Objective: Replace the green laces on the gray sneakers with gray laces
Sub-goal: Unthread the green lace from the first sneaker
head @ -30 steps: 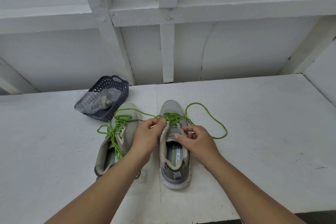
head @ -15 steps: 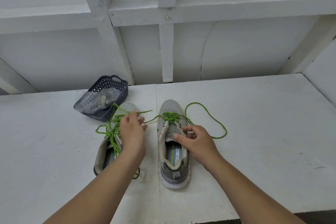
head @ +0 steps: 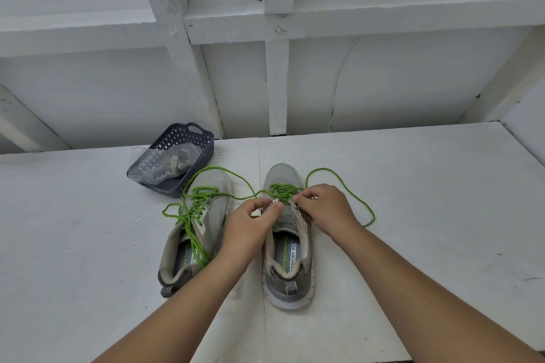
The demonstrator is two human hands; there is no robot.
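Two gray sneakers stand side by side on the white table, toes away from me. The right sneaker (head: 281,177) has its green lace (head: 358,200) partly undone, with a long loose loop trailing to the right. My left hand (head: 250,224) pinches the lace at the left eyelets over the tongue. My right hand (head: 324,209) pinches the lace at the right eyelets of the same shoe. The left sneaker (head: 216,203) carries a loosened green lace (head: 191,215) spilling over its side. One strand runs from it across to the right shoe.
A dark blue perforated basket (head: 203,138) sits behind the left sneaker, holding a clear plastic bag (head: 165,165) with gray contents. White boards rise behind the table (head: 427,200). The table's front edge is near my forearms.
My left hand swung out over the left sneaker, pulling lace, then came back to the right sneaker's eyelets. My right hand moved forward from the tongue to the laces.
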